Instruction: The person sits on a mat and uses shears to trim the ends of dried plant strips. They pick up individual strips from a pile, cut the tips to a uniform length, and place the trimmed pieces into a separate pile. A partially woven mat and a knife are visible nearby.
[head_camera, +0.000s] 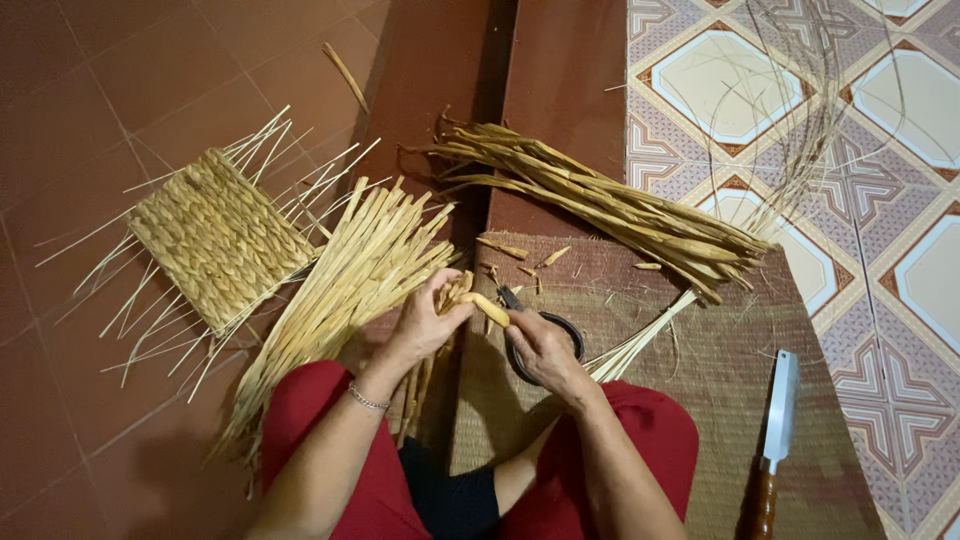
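- Red tile floor (120, 90) at left, one woven mat (700, 350) at lower centre.
- Left hand (425, 320) grasps one bundle of straw stalks (350, 280) at centre.
- Right hand (545, 350) grips one pair of scissors (545, 330) and touches the stalk end.
- One half-woven panel (220, 240), left.
- One dry reed bundle (610, 205), upper centre.
- One knife (778, 430), lower right.

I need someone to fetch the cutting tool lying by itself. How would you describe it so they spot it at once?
Start at the woven mat the person sits on and go to its right edge, by the patterned tiles. There lies a knife with a broad pale blade and a dark wooden handle. Unlike the scissors at the right hand, no hand touches it.
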